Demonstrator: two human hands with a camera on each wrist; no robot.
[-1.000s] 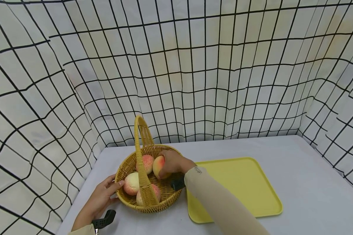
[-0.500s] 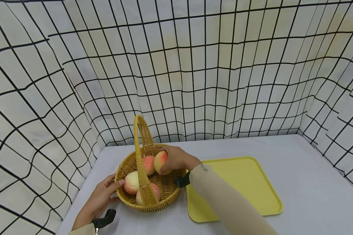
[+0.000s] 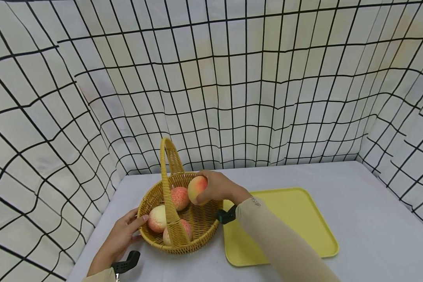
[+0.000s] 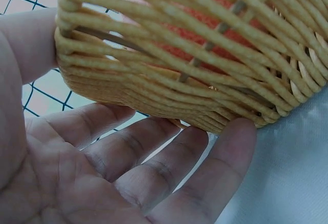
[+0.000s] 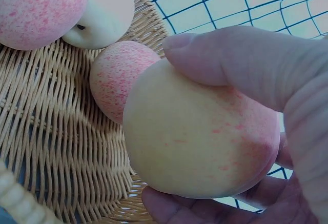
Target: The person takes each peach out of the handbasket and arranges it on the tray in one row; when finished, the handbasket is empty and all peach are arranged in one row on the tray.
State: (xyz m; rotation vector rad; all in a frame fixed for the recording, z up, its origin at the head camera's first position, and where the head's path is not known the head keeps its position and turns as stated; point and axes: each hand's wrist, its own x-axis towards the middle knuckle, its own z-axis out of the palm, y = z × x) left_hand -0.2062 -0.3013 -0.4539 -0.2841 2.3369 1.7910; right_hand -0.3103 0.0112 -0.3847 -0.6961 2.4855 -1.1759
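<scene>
My right hand (image 3: 218, 188) grips a yellow-red peach (image 3: 196, 190) above the right rear of a wicker basket (image 3: 199, 244). In the right wrist view the thumb lies across the top of this peach (image 5: 189, 137), with fingers under it. Three more peaches lie in the basket: a red one (image 3: 179, 197) at the back, a pale one (image 3: 157, 219) at the left, and one (image 3: 187, 230) partly hidden behind the handle (image 3: 168, 196). My left hand (image 3: 121, 235) holds the basket's left side, thumb at the rim and fingers against the outer weave (image 4: 154, 80).
A yellow tray (image 3: 285, 223) lies to the right of the basket on the white-covered table (image 3: 366, 219), partly under my right forearm. Behind and on both sides stands a white wall with black netting (image 3: 246, 98). The basket's tall handle arches over its middle.
My right hand has lifted the yellow-red peach up and to the right, away from the red peach beside it. The left hand and the basket stay nearly in place.
</scene>
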